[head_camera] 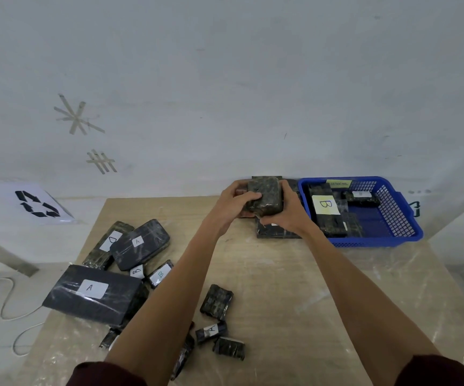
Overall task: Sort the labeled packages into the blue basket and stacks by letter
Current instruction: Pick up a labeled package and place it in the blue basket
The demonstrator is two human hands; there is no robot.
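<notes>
- Both hands grip one package [265,195] at 12 o'clock on the surface [281,274]: left hand [237,203] curls over its left side, right hand [286,215] around its right edge.
- It hangs over a stack [275,232], with the basket [375,241] just beside at 2 o'clock.
- Its label is hidden.
- Likely step: setting it on the stack.
- Next move calls for lowering it squarely, then reaching for the pile [130,246] at 8 o'clock.

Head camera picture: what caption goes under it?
Left hand and right hand hold a package by a stack beside the blue basket; lettered packages lie on the table.
</notes>
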